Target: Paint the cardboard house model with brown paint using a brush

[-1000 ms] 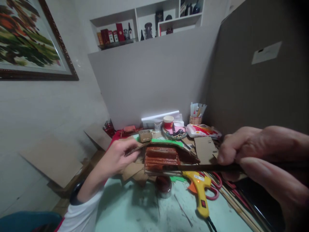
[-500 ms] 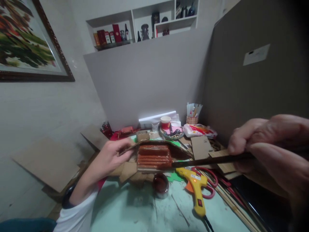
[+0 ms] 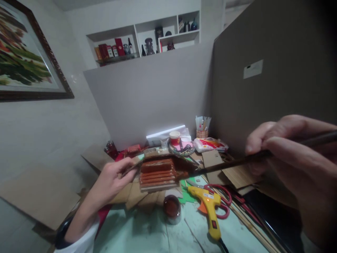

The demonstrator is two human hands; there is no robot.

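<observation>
My left hand (image 3: 116, 179) pinches the left end of a small cardboard model (image 3: 158, 174) with reddish-brown ridged strips, held up above the table. My right hand (image 3: 279, 151), large and close at the right, grips a dark thin paintbrush (image 3: 226, 164). The brush's reddish tip touches the right end of the ridged strips. Below the model stands a small glass jar (image 3: 172, 208) of dark red-brown paint. A yellow glue gun (image 3: 210, 207) lies right of the jar, over red-handled scissors (image 3: 226, 196).
Cardboard pieces (image 3: 213, 160) lie behind the brush. At the back stand a red paper cup (image 3: 174, 137), a tissue pack (image 3: 210, 144) and a holder of brushes (image 3: 202, 133). Thin wooden sticks (image 3: 244, 219) lie at the right on the pale green table (image 3: 142, 232).
The view has shifted, so most things appear further left. The model now tilts more, its pale lower edge showing. The brush has changed angle, with its tip over the strips' right end.
</observation>
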